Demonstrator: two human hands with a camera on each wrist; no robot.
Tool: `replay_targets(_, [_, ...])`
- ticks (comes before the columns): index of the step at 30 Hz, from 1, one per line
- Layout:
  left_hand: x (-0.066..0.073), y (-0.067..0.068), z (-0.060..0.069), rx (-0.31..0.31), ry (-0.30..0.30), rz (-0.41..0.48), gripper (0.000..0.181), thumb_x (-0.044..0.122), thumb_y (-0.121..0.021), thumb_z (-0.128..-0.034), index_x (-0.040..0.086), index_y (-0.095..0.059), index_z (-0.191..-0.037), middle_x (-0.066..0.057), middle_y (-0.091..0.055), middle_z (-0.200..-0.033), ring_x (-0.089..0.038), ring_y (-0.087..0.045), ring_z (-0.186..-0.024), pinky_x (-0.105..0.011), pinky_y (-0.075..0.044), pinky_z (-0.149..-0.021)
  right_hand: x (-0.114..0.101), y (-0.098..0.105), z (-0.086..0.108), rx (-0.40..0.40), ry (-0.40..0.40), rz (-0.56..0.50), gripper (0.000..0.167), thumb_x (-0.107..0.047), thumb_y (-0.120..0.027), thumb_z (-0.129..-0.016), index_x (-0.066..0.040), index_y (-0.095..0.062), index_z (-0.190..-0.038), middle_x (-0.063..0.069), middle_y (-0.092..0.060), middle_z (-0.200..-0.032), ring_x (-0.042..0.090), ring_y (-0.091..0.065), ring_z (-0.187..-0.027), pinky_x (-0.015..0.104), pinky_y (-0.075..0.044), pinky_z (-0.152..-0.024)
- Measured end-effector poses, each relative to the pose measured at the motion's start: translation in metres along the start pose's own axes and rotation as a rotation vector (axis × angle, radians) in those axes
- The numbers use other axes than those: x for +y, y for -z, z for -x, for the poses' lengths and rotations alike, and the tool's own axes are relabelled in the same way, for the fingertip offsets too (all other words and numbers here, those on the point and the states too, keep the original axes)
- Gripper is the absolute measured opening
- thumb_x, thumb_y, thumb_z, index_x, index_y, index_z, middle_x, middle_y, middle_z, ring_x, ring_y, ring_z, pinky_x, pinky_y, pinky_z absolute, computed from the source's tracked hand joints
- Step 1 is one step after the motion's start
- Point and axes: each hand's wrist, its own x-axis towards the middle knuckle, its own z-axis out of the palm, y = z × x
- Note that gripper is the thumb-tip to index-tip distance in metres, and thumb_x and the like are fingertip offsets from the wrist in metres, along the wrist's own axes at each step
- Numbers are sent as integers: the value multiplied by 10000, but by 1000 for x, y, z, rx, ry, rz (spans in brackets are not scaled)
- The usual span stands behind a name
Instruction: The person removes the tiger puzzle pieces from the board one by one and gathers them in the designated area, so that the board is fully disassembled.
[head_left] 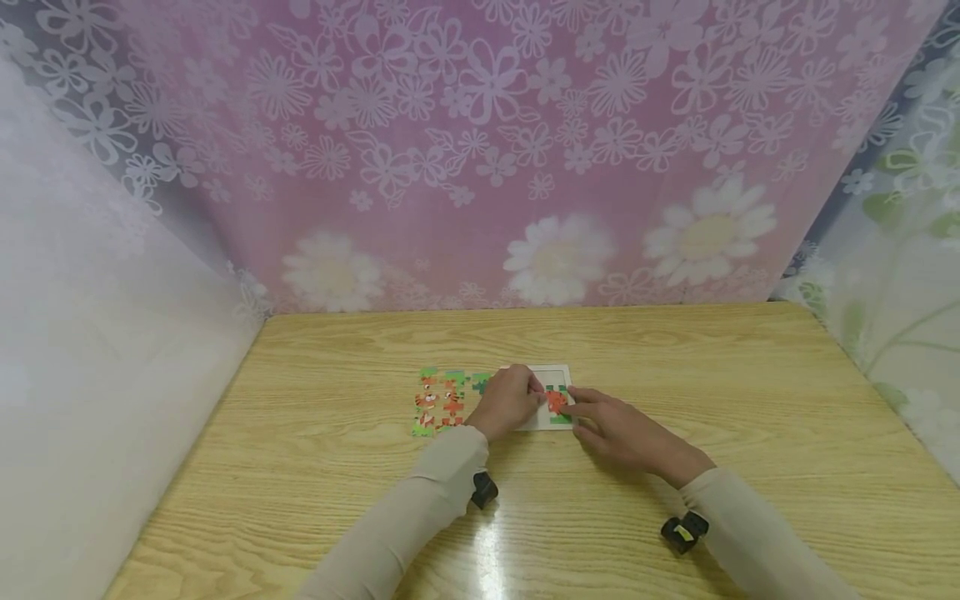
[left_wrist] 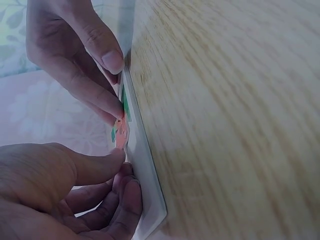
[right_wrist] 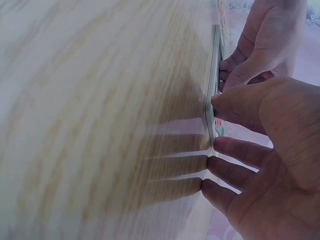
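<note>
A white puzzle tray [head_left: 534, 421] lies on the table with joined red and green puzzle pieces [head_left: 557, 403] at its right end. Over the tray's left part bends my left hand [head_left: 512, 402], thumb and curled fingers pinching at the edge of a red puzzle piece [left_wrist: 121, 137]. My right hand [head_left: 622, 429] is at the tray's right edge, its fingers fairly straight; one fingertip touches the pieces and others rest along the rim [right_wrist: 210, 117]. Left of the tray lie puzzle pieces with an orange animal picture [head_left: 438, 400]. My left hand hides part of the tray.
A wood-grain table [head_left: 300, 492] bears everything. Behind it hangs a pink flowered curtain [head_left: 450, 167], with pale cloth [head_left: 97, 333] at the left and leaf-patterned cloth [head_left: 900, 275] at the right. A green piece [head_left: 482, 382] lies close to the left hand.
</note>
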Motion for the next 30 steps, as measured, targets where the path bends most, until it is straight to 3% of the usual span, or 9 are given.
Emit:
replay_targets(20, [-2, 3, 2, 18, -30, 78, 87, 137, -739, -947, 61, -749, -906, 23, -669, -803, -97, -590, -697, -246, -483, -627, 0, 0, -1, -15, -21, -15, 341, -57, -605, -1005, 48, -631, -1328, 322, -447, -1474, 482, -478, -1321, 589, -465, -990])
replay_targets(30, [0, 4, 3, 39, -31, 94, 67, 103, -733, -946, 66, -750, -894, 32, -674, -793, -73, -597, -692, -230, -487, -622, 2, -2, 0, 1, 6, -1, 325, -45, -608, -1001, 42, -643, -1312, 302, -473, -1461, 453, -497, -1313, 561, -489, -966])
